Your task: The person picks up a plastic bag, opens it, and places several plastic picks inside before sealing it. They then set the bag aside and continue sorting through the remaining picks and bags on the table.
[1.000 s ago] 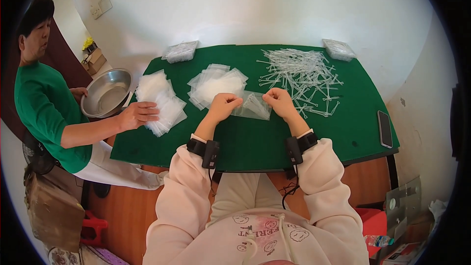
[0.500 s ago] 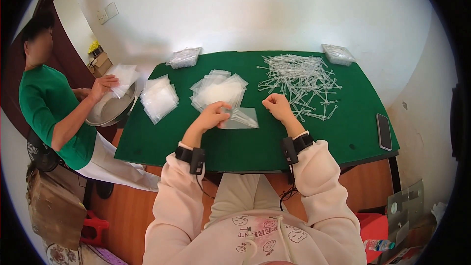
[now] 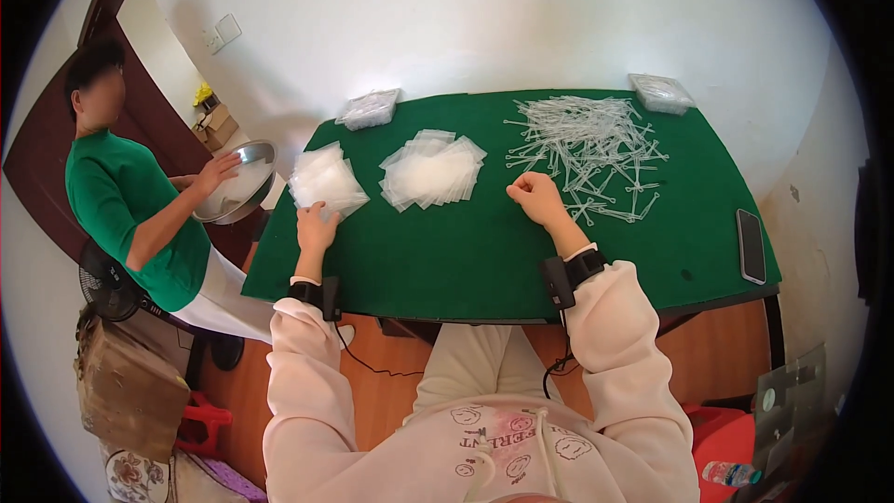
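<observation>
My left hand [image 3: 317, 228] is at the near edge of the left pile of clear plastic bags [image 3: 326, 177], its fingers closed on the edge of a bag there. A second pile of clear plastic bags [image 3: 431, 170] lies fanned out in the middle of the table. My right hand [image 3: 538, 198] rests over the cloth with its fingers pinched together; whatever they may hold is hidden. Just beyond it spreads a heap of thin clear plastic sticks [image 3: 587, 135] with small looped ends.
Green cloth [image 3: 419, 261] covers the table. Clear packs [image 3: 369, 110] [image 3: 662, 93] stand at both far corners. A phone [image 3: 751, 247] lies at the right edge. To the left, a person in green [image 3: 140, 214] holds a metal bowl [image 3: 244, 184].
My left hand has moved left from the middle pile to the left pile, with the bag of sticks. My right hand stays pinched. The other person's hand has moved into the bowl.
</observation>
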A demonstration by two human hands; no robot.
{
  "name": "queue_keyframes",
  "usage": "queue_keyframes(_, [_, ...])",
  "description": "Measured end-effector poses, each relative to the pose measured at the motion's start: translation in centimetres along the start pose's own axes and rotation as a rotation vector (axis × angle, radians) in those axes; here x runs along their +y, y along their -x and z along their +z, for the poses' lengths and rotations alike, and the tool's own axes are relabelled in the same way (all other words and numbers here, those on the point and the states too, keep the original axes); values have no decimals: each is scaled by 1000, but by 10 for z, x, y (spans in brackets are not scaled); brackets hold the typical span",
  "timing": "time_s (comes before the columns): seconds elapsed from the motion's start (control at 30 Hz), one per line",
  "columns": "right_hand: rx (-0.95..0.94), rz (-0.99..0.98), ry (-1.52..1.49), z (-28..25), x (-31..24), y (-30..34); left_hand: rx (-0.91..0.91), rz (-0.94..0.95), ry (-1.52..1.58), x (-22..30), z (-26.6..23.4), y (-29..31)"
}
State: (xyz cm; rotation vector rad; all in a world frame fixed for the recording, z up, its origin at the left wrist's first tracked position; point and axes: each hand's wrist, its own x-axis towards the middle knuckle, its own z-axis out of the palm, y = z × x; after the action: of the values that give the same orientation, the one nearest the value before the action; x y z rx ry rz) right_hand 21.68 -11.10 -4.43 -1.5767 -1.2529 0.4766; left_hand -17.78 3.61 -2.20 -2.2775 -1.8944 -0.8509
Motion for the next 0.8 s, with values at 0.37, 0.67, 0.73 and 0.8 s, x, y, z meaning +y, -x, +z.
queue_keyframes(0.37, [-21, -16, 26, -1, -14, 1, -355, 534, 148, 114, 30, -5])
queue_keyframes(0.67, [-23, -22, 89, -4, -21, 10, -498, 85, -88, 168, 73, -30])
queue_keyframes(0.73, [-18, 10, 130, -6, -27, 9, -514, 95, -88, 180, 77, -29])
queue_keyframes(0.8, [-32, 66, 209, -12, -31, 10, -534, 111, -87, 188, 81, -24])
